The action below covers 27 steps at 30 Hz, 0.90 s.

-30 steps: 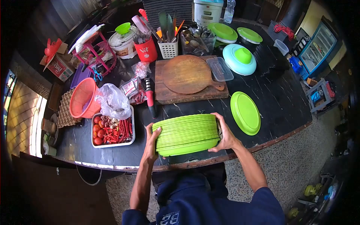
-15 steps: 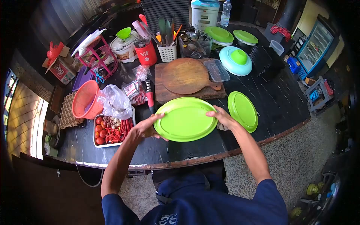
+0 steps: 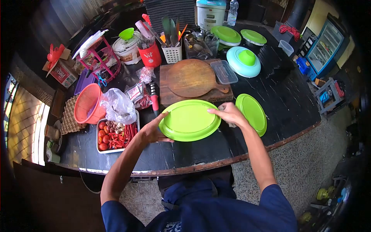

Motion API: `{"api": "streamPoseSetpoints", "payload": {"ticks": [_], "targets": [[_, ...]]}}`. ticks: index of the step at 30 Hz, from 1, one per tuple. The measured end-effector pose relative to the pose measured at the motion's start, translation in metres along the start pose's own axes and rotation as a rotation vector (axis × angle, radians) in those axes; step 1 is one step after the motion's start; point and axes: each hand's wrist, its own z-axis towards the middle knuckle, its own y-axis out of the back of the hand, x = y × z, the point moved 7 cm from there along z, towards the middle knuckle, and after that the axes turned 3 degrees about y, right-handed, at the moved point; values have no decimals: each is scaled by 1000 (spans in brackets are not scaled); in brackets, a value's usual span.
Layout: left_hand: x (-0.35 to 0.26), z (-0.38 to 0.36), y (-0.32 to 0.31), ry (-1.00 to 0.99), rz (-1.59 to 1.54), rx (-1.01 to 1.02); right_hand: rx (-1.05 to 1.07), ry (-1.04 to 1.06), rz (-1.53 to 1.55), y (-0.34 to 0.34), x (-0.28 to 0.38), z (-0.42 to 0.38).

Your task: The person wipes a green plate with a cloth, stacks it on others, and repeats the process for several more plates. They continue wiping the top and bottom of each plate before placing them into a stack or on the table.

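A green oval plate (image 3: 190,120) was held between both hands over the near part of the worktop (image 3: 293,102), around the middle of its near edge; whether anything lay beneath the plate could not be seen. The left hand (image 3: 153,130) was partly open around the left end, thumb over the rim and fingers below. The right hand (image 3: 230,114) was half closed at the right end, one digit laid over the rim and the rest curled, partly hidden.

Just right of that hand, a second green oval plate (image 3: 251,115) lay flat. Close beyond the held plate, a thick wooden block (image 3: 167,92) with a round wooden board (image 3: 191,77) on it blocked the middle, a clear plastic lid (image 3: 228,72) leaning over its right side. A black-and-red sharpener (image 3: 154,99) stood in the way beyond the left hand.

Left of it sat a white-rimmed tray (image 3: 99,149) of tomatoes and chillies, a clear bag (image 3: 119,106) against its far rim, then an orange basket (image 3: 85,103) and an egg tray (image 3: 71,116) by the worktop's left edge.

Toward the far edge stood a red fork holder (image 3: 150,57), a white utensil basket (image 3: 172,55) and a lidded bucket (image 3: 211,17); a pale blue dish (image 3: 241,71) was nearer the right.
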Motion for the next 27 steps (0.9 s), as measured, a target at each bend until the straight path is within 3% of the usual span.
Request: {"api": "streamPoseSetpoints", "payload": {"ticks": [1,3,5,9,13,15,17,19,27], "targets": [[-6,-20,-2,-114,109,-73,-150,44,47,19,18,-14],[-8,-34,0,-224,217,-145,-257,125,361,38,31,-27],[-24,-48,3,-499,481,-231,-321,175,490,51,32,-35],[-22,-30,16,-649,562,-458,-427,187,672,27,-14,-29],[-22,-24,15,-792,658,-674,-379,40,307,-16,-26,-31],[-20,-35,11,-905,705,-912,-326,38,343,-24,-4,-48],[-11,-19,17,-942,617,-946,-372,40,279,-25,4,-54],[-4,-21,20,-1058,468,-1058,-551,154,88,-21,11,-61],[21,-32,5,-1086,233,-1061,-669,280,155,-32,26,-81]]}}
